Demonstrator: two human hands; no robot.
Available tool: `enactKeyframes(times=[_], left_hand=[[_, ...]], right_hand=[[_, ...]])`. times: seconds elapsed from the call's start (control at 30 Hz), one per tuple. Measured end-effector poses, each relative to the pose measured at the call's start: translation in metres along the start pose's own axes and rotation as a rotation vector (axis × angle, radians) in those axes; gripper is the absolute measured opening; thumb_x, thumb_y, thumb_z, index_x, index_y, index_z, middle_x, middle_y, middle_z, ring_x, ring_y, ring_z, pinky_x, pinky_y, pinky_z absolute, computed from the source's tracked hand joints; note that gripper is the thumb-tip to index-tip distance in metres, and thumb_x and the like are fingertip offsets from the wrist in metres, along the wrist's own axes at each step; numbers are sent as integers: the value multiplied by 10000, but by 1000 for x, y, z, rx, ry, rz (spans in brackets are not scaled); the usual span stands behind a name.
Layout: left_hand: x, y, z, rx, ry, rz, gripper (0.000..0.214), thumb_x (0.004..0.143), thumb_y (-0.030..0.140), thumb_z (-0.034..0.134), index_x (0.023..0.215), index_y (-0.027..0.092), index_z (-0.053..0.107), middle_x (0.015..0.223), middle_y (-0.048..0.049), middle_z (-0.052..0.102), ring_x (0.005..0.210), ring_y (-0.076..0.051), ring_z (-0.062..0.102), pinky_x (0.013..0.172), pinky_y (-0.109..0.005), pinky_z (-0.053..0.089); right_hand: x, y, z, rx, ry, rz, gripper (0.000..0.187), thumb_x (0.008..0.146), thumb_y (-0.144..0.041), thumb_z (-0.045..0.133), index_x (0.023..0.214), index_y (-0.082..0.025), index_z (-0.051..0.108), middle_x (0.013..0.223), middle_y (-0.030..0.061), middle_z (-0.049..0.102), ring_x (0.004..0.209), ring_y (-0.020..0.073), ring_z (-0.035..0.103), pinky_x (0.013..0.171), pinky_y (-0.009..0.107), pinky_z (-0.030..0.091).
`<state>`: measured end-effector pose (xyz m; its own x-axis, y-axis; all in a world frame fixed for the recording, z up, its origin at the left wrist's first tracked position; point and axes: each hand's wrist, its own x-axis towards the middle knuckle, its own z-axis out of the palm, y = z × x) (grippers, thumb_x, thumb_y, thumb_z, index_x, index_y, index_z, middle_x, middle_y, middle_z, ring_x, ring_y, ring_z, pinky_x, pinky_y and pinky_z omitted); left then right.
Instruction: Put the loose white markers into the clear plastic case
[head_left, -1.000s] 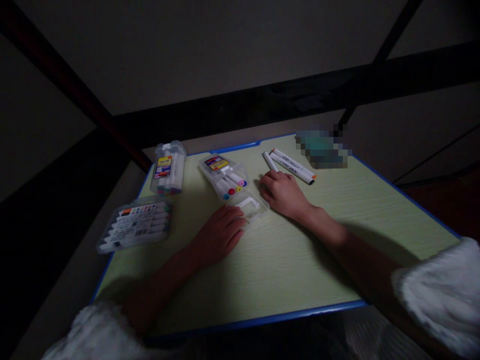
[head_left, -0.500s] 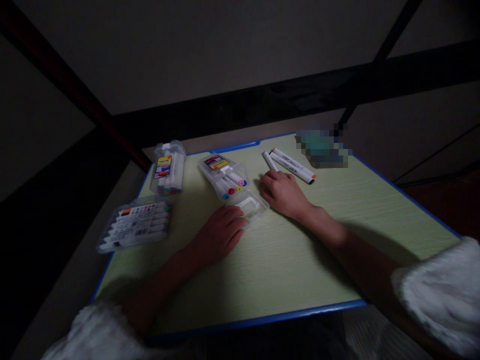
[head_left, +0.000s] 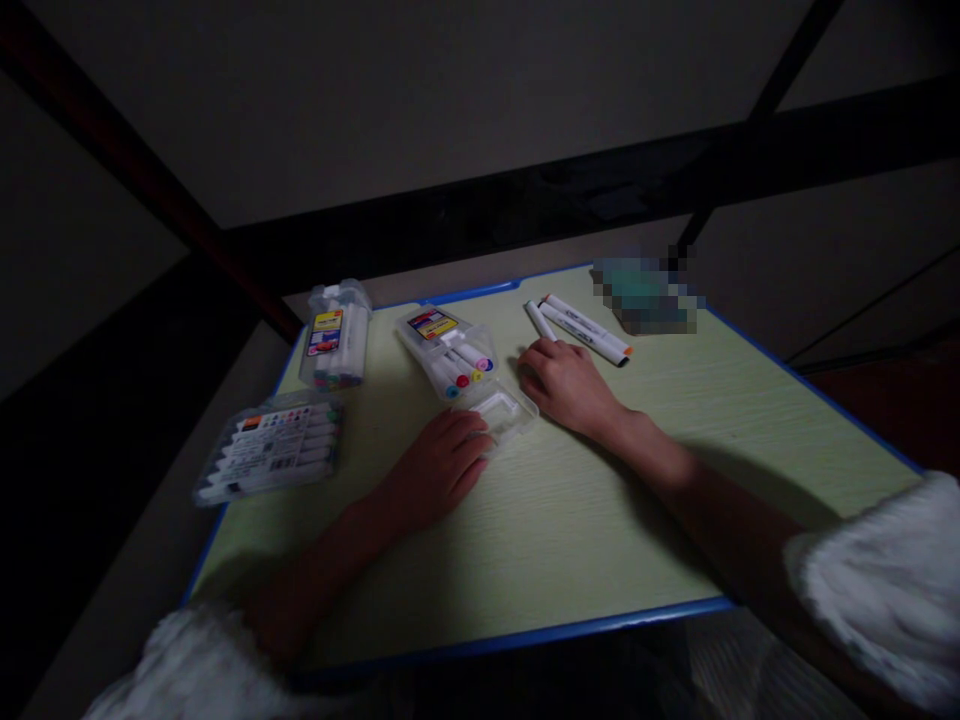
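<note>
My left hand [head_left: 439, 465] lies palm down over the near edge of a clear plastic lid [head_left: 499, 412], its fingers stretched out loosely. That lid is swung open from a marker case [head_left: 442, 340], which lies flat with several white markers inside, their coloured ends facing me. Right of the lid, my right hand [head_left: 568, 388] is curled palm down on the table. Its fingers cover the near end of a white marker [head_left: 540, 320] with a greenish tip. Two more white markers, one with black ends [head_left: 581, 330] and one with orange ends [head_left: 562, 306], lie side by side just beyond.
Another filled marker case [head_left: 337, 335] is at the table's back left. A wider clear case of markers [head_left: 270, 450] overlaps the left edge. A blurred greenish object [head_left: 641, 295] lies at the back right. The pale green table [head_left: 525, 560] has a blue rim.
</note>
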<state>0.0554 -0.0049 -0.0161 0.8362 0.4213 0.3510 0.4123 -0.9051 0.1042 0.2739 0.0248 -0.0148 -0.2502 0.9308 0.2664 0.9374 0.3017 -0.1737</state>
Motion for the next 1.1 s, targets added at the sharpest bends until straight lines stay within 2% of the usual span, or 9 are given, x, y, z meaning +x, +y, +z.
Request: enactKeyframes(times=[1.1], left_hand=[[0,-1,1,17,4,11,166,866,167,432,994,132,533,1027,-101,565,1038,-212,499,931,-411,441]], right_hand=[[-1,0,0,-22,-9,-8,218,836,-203,387,951,-157,567,991,116,579,890,234,512,739,356,304]])
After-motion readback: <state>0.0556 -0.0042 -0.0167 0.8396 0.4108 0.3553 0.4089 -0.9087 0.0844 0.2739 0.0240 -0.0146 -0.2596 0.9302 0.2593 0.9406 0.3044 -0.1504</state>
